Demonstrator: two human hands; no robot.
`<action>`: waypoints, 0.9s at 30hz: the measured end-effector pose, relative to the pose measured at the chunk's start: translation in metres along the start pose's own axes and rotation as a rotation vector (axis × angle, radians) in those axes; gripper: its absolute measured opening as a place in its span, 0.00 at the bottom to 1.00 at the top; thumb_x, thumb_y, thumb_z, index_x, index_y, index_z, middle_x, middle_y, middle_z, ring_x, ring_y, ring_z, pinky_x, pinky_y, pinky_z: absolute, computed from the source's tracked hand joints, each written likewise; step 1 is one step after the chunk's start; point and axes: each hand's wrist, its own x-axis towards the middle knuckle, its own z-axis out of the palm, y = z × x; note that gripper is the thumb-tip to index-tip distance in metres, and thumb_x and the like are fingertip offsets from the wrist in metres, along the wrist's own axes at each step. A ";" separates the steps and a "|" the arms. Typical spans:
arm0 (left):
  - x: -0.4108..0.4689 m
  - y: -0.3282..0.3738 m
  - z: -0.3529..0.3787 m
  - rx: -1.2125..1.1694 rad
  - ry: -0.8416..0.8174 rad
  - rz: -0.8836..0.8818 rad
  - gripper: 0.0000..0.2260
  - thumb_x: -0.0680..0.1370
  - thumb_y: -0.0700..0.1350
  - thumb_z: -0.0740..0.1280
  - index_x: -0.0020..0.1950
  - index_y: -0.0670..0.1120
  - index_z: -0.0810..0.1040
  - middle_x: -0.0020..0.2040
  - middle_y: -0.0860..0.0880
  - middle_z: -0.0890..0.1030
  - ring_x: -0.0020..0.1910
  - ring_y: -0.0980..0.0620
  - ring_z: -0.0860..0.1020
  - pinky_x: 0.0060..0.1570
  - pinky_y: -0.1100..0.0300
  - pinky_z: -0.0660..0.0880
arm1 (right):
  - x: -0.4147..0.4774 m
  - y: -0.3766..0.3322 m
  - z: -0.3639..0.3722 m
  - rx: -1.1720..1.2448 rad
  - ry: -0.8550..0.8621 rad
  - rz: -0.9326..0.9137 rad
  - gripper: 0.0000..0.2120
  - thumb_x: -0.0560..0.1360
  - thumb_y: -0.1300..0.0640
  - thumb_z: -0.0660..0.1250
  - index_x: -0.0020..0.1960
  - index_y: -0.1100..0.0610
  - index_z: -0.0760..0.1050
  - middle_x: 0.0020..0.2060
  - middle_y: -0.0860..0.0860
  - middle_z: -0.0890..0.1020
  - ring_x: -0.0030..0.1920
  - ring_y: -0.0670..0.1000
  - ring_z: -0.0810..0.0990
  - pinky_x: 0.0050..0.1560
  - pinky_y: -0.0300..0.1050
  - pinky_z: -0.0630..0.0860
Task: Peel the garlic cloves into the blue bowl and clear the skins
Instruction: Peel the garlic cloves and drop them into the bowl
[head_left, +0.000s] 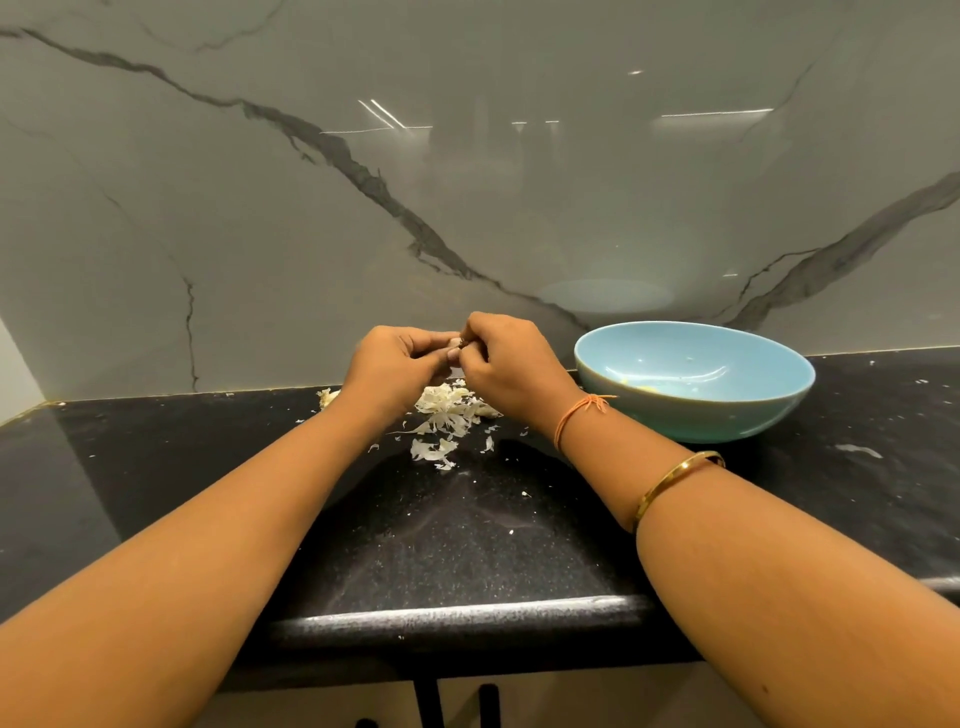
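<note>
My left hand (395, 366) and my right hand (511, 358) meet above the black counter, fingertips pinched together on a garlic clove (456, 343) that is mostly hidden by the fingers. Under the hands lies a pile of white garlic skins (447, 410), with looser flakes (431, 452) nearer to me. More garlic (328, 397) pokes out left of my left wrist. The blue bowl (691, 415) stands to the right of my right hand, with pale yellow peeled cloves (644, 388) at its bottom.
The black speckled counter (467, 540) ends in a rounded front edge close to me. A grey marble wall (467, 182) rises right behind the hands and bowl. Small skin flakes are scattered over the counter, also at the far right (860, 451).
</note>
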 end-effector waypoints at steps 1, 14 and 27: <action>0.001 -0.001 0.000 -0.004 0.008 -0.003 0.10 0.75 0.38 0.70 0.54 0.48 0.81 0.39 0.52 0.82 0.31 0.64 0.78 0.36 0.71 0.76 | 0.000 0.002 0.001 0.041 0.002 0.016 0.06 0.75 0.62 0.59 0.45 0.62 0.73 0.41 0.58 0.79 0.40 0.53 0.69 0.39 0.43 0.62; 0.001 -0.003 -0.001 0.000 0.051 0.033 0.09 0.73 0.39 0.72 0.49 0.52 0.83 0.42 0.47 0.85 0.45 0.44 0.83 0.50 0.51 0.80 | -0.001 0.003 0.000 0.174 0.054 0.024 0.07 0.75 0.60 0.64 0.43 0.63 0.78 0.33 0.53 0.77 0.34 0.50 0.71 0.33 0.40 0.66; 0.000 0.000 0.000 0.390 0.035 0.230 0.10 0.74 0.39 0.70 0.55 0.45 0.83 0.36 0.56 0.77 0.35 0.63 0.74 0.38 0.78 0.69 | -0.001 0.006 -0.005 0.099 0.000 0.074 0.09 0.74 0.60 0.63 0.42 0.63 0.80 0.31 0.53 0.77 0.33 0.51 0.72 0.31 0.41 0.65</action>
